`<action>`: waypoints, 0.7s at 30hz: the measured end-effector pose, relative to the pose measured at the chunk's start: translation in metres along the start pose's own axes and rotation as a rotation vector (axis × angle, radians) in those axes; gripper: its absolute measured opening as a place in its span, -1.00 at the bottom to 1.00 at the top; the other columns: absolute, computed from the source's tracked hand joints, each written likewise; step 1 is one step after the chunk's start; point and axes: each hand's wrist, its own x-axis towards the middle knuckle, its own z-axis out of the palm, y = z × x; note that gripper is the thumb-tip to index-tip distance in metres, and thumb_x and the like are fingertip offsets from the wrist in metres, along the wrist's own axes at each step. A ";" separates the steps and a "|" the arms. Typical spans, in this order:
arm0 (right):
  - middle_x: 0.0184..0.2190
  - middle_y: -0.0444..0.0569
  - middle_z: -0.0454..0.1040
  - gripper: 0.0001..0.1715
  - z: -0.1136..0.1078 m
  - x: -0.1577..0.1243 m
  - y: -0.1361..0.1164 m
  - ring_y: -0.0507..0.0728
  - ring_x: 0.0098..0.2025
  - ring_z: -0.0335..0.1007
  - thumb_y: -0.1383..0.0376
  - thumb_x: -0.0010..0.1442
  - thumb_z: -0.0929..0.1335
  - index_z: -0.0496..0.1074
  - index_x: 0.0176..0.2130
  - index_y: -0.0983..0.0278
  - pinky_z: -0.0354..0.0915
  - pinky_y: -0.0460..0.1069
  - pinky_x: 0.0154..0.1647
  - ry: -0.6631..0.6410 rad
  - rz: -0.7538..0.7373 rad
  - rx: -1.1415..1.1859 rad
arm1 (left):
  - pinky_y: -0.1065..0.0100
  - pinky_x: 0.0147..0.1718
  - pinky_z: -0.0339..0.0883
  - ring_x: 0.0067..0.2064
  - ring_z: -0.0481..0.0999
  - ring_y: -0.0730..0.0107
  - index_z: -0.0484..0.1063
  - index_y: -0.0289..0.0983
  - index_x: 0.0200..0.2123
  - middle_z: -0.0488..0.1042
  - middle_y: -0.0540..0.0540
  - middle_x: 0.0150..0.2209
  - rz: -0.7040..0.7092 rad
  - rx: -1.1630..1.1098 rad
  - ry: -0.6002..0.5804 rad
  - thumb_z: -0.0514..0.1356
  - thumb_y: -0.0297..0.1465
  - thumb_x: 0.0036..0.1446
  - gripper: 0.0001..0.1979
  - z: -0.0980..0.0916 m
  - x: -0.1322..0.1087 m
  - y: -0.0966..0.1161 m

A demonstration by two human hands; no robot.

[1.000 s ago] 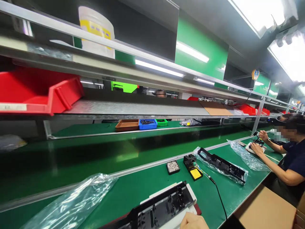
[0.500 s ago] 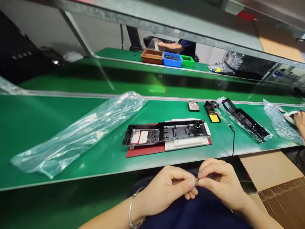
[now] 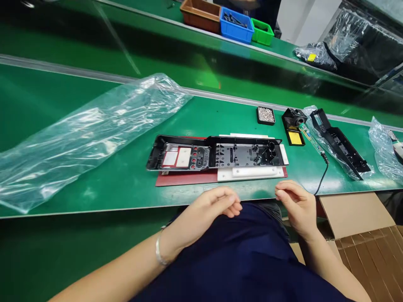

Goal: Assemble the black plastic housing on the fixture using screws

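Observation:
My left hand hovers at the bench's front edge, its fingers curled and the thumb pressed against them. Whatever it holds, if anything, is hidden. To its right, my right hand makes a pinch, thumb tip meeting fingertips; I cannot make out anything between them. The two hands are apart. Just beyond them lies a long black plastic housing, its hollow inside facing up, with posts and round holes. It rests on a fixture with a red base plate and white blocks.
A clear plastic bag lies at left. Behind the housing are a tip-cleaner tin and a soldering iron in its stand. A second black housing lies right. Bins stand across the divider; cardboard is below.
My hands have separated from a shared pinch, the right moving rightward, the left slightly left, both nearer the bench edge. The camera has tilted down.

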 end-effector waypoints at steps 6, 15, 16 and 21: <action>-0.44 0.02 0.29 -0.56 -0.049 -0.064 0.038 0.05 -0.46 0.25 0.04 0.27 0.43 0.44 -0.29 0.40 0.29 -0.16 -0.45 0.123 0.325 -0.119 | 0.26 0.19 0.12 0.12 0.31 0.18 0.48 -0.09 -0.13 0.40 0.00 0.05 -0.109 0.419 0.029 0.11 0.09 0.10 -0.54 -0.058 -0.027 -0.060; -0.42 0.10 0.32 -0.20 -0.058 -0.096 0.088 0.10 -0.45 0.27 -0.25 -0.03 0.49 0.42 -0.32 0.46 0.30 -0.12 -0.47 0.159 0.467 -0.080 | -0.04 0.06 0.28 0.04 0.36 0.13 0.30 -0.29 0.02 0.32 -0.19 0.03 -0.012 0.820 0.378 0.14 -0.12 0.23 -0.58 -0.080 0.041 -0.126; -0.41 0.11 0.32 -0.19 -0.061 -0.097 0.088 0.10 -0.45 0.27 -0.24 -0.04 0.50 0.42 -0.32 0.47 0.30 -0.12 -0.47 0.161 0.454 -0.076 | 0.00 0.02 0.33 0.02 0.37 0.14 0.30 -0.29 0.01 0.33 -0.19 0.02 0.016 0.854 0.359 0.15 -0.14 0.23 -0.59 -0.076 0.050 -0.122; -0.35 0.13 0.34 -0.20 -0.067 -0.110 0.083 0.11 -0.40 0.29 -0.21 -0.07 0.51 0.41 -0.28 0.47 0.32 -0.11 -0.44 0.189 0.425 -0.050 | 0.11 -0.05 0.38 -0.06 0.40 0.16 0.32 -0.34 -0.02 0.34 -0.14 -0.02 0.070 1.013 0.202 0.15 -0.17 0.24 -0.61 -0.043 0.070 -0.109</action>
